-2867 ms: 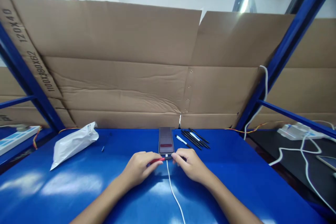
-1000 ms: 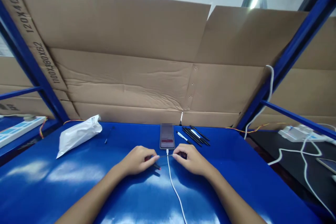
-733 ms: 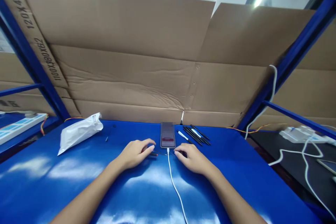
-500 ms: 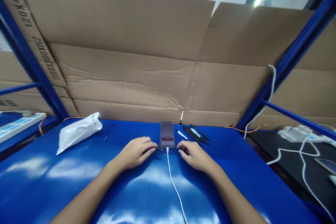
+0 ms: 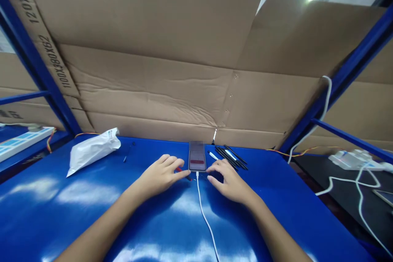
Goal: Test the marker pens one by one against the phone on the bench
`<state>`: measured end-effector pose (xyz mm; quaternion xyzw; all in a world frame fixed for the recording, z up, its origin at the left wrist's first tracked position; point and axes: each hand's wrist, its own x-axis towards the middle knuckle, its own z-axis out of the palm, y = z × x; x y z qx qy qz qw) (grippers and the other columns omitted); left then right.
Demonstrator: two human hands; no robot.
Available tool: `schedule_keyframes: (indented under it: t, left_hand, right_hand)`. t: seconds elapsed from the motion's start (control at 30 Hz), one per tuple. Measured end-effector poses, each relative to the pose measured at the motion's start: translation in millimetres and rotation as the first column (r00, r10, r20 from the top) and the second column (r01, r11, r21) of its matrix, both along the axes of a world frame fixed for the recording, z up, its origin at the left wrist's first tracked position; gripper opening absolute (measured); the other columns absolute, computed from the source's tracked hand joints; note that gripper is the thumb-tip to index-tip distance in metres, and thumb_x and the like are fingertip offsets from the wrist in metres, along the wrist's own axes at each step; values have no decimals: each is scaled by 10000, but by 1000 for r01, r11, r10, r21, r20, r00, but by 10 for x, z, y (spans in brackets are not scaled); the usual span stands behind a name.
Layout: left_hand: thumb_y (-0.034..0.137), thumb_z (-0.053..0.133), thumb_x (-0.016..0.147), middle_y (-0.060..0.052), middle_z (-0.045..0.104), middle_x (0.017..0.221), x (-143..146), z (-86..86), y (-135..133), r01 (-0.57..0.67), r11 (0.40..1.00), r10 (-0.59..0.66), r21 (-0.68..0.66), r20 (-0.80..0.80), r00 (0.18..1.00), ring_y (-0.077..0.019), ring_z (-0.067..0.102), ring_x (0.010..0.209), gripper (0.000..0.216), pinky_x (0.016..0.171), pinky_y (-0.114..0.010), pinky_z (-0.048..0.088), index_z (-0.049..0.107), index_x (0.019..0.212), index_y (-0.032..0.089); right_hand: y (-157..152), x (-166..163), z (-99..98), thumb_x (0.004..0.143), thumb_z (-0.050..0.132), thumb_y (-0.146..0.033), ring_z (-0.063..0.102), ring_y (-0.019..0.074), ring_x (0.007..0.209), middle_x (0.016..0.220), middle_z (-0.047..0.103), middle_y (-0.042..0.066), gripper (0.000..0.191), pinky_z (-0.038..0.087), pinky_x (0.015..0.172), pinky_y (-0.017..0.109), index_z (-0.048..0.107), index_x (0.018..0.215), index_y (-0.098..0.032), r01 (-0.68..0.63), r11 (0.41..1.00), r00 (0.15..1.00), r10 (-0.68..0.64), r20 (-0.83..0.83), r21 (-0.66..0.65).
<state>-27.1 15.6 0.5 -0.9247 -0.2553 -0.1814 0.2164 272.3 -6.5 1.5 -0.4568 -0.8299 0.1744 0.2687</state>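
Smartphone (image 5: 197, 156) between both hands (image 5: 161, 177) (image 5: 231, 182)

The left hand (image 5: 161, 177) and right hand (image 5: 230, 184) are bare and slender.

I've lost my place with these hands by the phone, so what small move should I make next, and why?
Probably close your left hand on the red-and-black stick: your fingertips already reach it, and it lies just below the phone. Your right hand looks open and empty, on the other side of the white charging cable.
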Motion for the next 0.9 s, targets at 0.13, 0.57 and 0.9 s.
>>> schedule_keyframes:
  t: [0.13,0.57,0.9]
  left_hand:
    - [173,507,1027,-65,624,978,22,66,-45,-15,1000,15,19,4,1000,-231,515,864,285,819,-357,366,667,1247,259]
    - [127,549,1016,-104,622,1212,72,-30,-5,118,993,-120,28,69,990,-246,557,1006,162,848,-349,442,681,1068,207]
    - [308,486,1088,-55,676,939,125,-5,-41,64,996,-55,-59,147,988,-209,549,800,229,720,-332,390,681,1028,204]
  right_hand:
    - [7,-23,0,983,609,-293,562,293,1146,1163,640,103,165,439,1037,505,723,1087,-235,41,997,997,-37,-62,64]
    - [-2,-52,-35,1033,543,-290,554,290,1130,1146,640,95,177,445,1024,529,715,1055,-254,10,991,998,-2,-60,136]
    - [-88,-133,-10,1004,618,-270,567,270,1124,1168,645,80,150,452,1019,485,710,1123,-269,-72,988,995,81,-64,138]
